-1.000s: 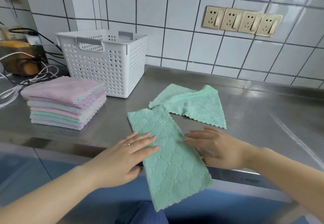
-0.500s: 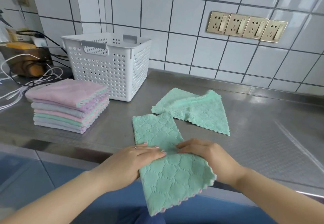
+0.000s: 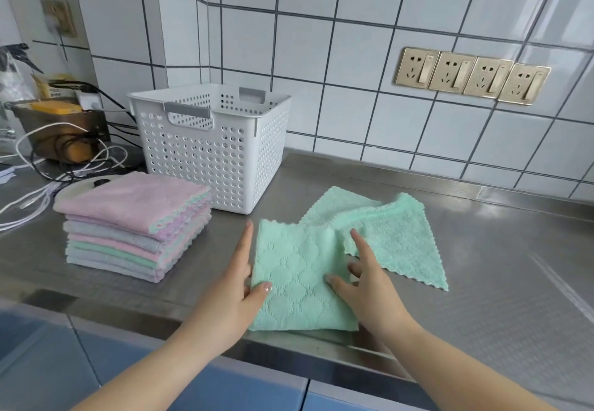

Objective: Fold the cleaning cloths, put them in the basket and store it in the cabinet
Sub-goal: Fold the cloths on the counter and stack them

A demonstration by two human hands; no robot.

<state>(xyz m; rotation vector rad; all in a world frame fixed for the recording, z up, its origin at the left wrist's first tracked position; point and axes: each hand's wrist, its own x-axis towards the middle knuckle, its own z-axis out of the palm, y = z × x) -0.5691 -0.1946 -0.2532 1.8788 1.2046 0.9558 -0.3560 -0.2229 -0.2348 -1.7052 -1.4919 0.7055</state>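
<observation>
Holding a folded green cloth (image 3: 302, 275) at the near edge of the steel counter (image 3: 501, 282). Left hand (image 3: 234, 285) grips the cloth's left edge: thumb on top near the lower left corner, index finger straight along the edge and pointing far; the other fingers are hidden under or behind the cloth. Right hand (image 3: 366, 282) rests on the cloth's right side: index finger extended toward the far right corner, thumb pressed on the top face, remaining fingers loosely curled at the edge; cannot tell whether they tuck under.

Second green cloth (image 3: 395, 233) lies unfolded and rumpled just beyond and to the right, its near-left part touching or slipping under the folded one.

Stack of folded cloths (image 3: 135, 227), pink on top with grey and green layers, sits at left, near the white perforated basket (image 3: 212, 150), which stands upright farther back, just beside the stack. Cables (image 3: 64, 153) trail at far left. Four gold wall sockets (image 3: 472, 74) on the tiled wall at right.
</observation>
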